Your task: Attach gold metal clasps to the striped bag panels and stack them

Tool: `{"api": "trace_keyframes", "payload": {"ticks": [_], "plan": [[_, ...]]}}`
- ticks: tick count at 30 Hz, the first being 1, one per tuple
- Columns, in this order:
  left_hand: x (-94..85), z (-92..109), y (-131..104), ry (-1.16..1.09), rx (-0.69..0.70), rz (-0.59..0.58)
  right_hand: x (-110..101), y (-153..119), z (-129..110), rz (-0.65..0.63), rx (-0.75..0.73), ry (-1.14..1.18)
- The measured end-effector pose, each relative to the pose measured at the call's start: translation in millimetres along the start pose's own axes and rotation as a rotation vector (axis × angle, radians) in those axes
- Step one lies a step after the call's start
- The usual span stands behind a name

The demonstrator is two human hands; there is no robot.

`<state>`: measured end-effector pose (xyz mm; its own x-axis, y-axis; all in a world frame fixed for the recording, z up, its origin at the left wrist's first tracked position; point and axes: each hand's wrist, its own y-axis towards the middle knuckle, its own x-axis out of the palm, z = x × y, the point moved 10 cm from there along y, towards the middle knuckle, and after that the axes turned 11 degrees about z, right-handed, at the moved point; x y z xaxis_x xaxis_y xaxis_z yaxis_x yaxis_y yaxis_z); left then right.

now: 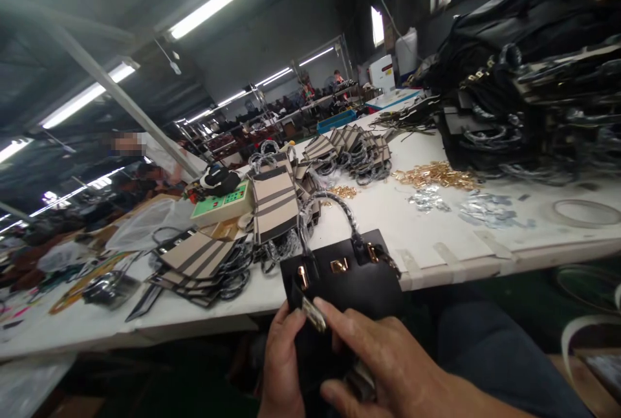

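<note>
Black leather handbag: held upright in front of the near edge of the white table, its base down toward the person's lap, its front face with gold fittings turned toward the camera.
Handle: loop wrapped in clear film, rising above the table's near edge; the bag's long axis runs left to right, along that edge.
Left hand: below the bag's lower left corner, fingers closed around that corner from the side.
Right hand: below and in front of the bag's lower edge, fingers curled; whether it grips the bag itself cannot be told.
Metal piece: small, shiny, pinched between left thumb and right fingertip, lying against the bag's lower left face, its long axis slanting from upper left to lower right.
Nearer hand: both touch the piece; the left sits closer to the bag's corner.
Table middle: stacks of tan and black striped panels with looped handles.
Table far side: gold hardware heap beside piled black bags.
</note>
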<state>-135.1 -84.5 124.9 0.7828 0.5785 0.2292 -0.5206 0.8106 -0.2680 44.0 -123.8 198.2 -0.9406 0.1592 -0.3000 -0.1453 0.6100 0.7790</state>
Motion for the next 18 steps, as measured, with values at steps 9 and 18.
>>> {"api": "trace_keyframes", "payload": {"ticks": [9,18], "plan": [[38.9,-8.0,-10.6,-0.156,-0.197,-0.203,-46.0,5.8,21.7,0.193,0.137,0.064],[68.0,5.9,-16.3,-0.182,-0.171,-0.317,-87.4,-6.7,92.2,0.425,0.535,0.017]]}}
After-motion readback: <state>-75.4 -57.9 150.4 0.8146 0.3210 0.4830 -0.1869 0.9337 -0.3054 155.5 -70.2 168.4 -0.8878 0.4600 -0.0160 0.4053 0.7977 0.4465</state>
